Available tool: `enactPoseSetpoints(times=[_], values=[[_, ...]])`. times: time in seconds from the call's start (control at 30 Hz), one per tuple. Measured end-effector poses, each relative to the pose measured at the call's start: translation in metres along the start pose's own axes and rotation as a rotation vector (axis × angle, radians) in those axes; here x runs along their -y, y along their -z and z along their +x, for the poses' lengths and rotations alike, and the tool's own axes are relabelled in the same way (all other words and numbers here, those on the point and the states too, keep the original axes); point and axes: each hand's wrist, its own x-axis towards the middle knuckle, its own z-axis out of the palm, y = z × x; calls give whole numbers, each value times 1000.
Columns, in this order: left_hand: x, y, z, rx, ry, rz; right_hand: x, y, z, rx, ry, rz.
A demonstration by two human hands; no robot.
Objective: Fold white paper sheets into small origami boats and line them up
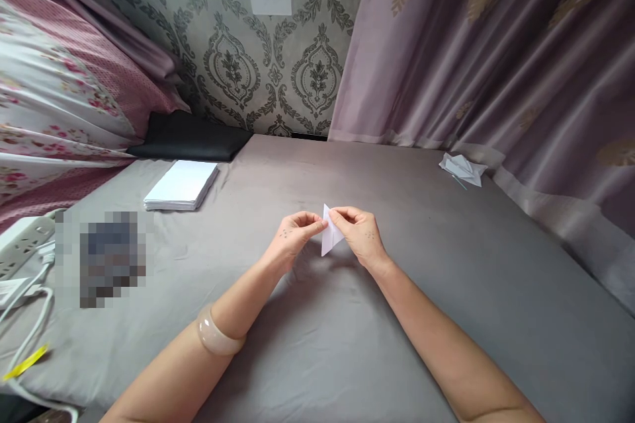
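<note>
Grey cloth (421, 211) below, patterned wallpaper (278, 73) beyond the paper stack (182, 182), mauve curtain (436, 59) far to its right; right of that stack, nearer me, my left hand (295, 234) and right hand (362, 234) pinch the folded paper (328, 239), white and sharp-pointed!

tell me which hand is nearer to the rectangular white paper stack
Left. The left hand is to the right of the rectangular white paper stack and nearer the person; the right hand is farther right, across the small folded white paper that both hold.
</note>
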Motion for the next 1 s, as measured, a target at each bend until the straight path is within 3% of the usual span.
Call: enactPoseSetpoints(times=[0.07, 0.2, 0.3, 0.5, 0.7, 1.0], values=[[0, 1, 1, 21, -8, -28, 4, 3, 0, 70, -47, 40], [-4, 3, 0, 86, -8, -123, 12, 14, 5, 351, -272, 280], [-7, 4, 0, 142, 25, -180, 13, 19, 7, 462, -344, 347], [-7, 5, 0, 152, 27, -225, 11, 17, 6, 474, -401, 378], [-7, 5, 0, 252, 38, -361, 11, 20, 7, 637, -508, 518], [-10, 11, 0, 322, 96, -414, 19, 27, 7, 675, -461, 422]])
